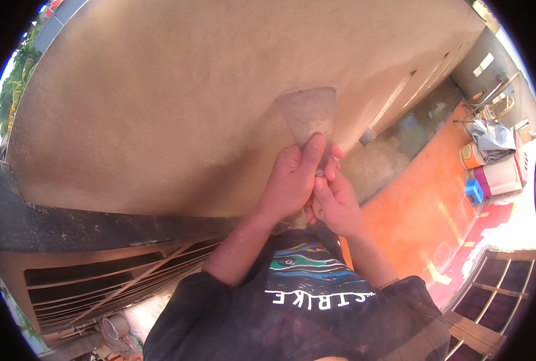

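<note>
Both my hands are closed on one putty knife (310, 108), held in front of my chest with its broad, dusty grey blade pointing up and away from me. My left hand (292, 177) grips it where the blade narrows, the thumb pressed along the metal. Just below and to the right, my right hand (339, 201) wraps the handle, which the fingers mostly hide. Behind the blade stretches a large plastered brown wall (147, 108); whether the blade's edge touches it, I cannot tell.
A dark ledge (99, 231) runs along the wall's lower left, above a barred window frame (87, 283). Down at the right lies an orange floor (412, 204) with a blue stool (474, 191), a bucket (471, 155) and a grey plastic sheet (493, 139). Another barred window (496, 289) is at lower right.
</note>
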